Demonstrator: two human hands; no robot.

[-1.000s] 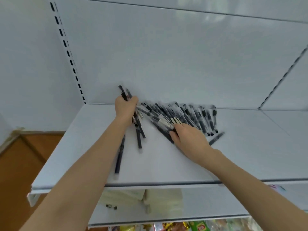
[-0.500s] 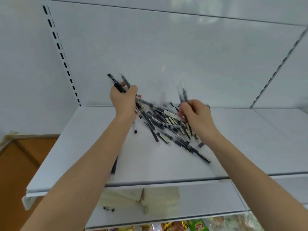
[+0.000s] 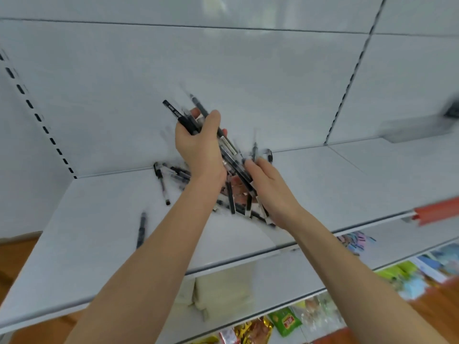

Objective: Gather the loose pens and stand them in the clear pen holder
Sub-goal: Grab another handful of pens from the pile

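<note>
A bundle of pens (image 3: pixel 224 145) is clenched in the L grip (image 3: pixel 198 147) and held above the white shelf (image 3: pixel 323 184), caps fanned up-left, barrels slanted down-right. Its lower end is met by the R grip (image 3: pixel 270 192): thumb laid on the barrels, fingers curled round a second bunch (image 3: pixel 244 207) w/ ends sticking out below the palm, just over the shelf. Loose pens (image 3: pixel 177 173) are seen lying by the back panel (image 3: pixel 248 70), left of the L wrist. One pen (image 3: pixel 162 184) is angled toward the front. A single pen (image 3: pixel 141 229) is seen nearer the front edge, apart from the rest. Frame is blurred, so the pen count can't be told. Coloured packets (image 3: pixel 285 321) are stocked on a lower level.
</note>
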